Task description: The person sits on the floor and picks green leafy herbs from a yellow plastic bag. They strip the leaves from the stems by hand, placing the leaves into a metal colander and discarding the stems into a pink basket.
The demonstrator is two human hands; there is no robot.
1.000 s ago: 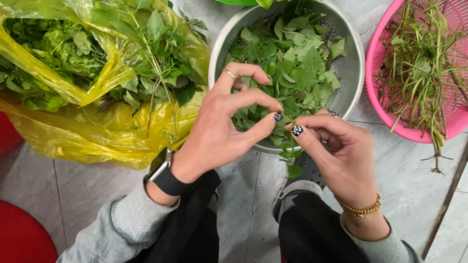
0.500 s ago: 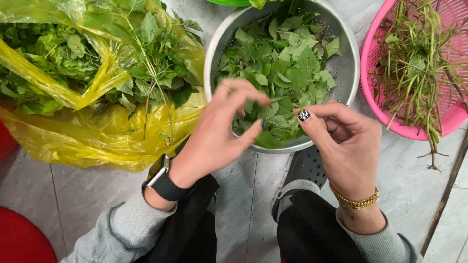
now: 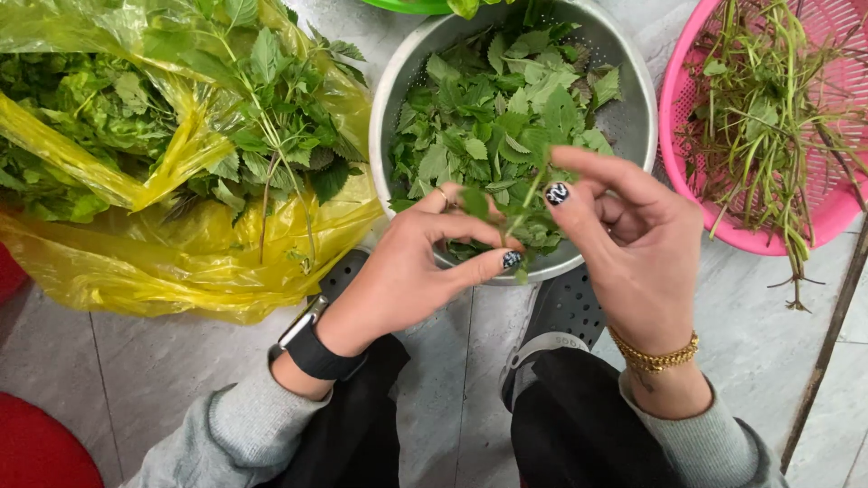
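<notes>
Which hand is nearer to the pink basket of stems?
Right. The right hand is just left of the pink basket, over the metal bowl's edge. The left hand is farther away, at the bowl's near rim.

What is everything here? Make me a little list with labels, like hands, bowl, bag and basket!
left hand: pinches a leafy sprig
right hand: holds the same sprig from the other side
metal bowl: full of picked green leaves
yellow bag: open, holds leafy stems
pink basket: holds bare stems
floor: grey tiles
</notes>
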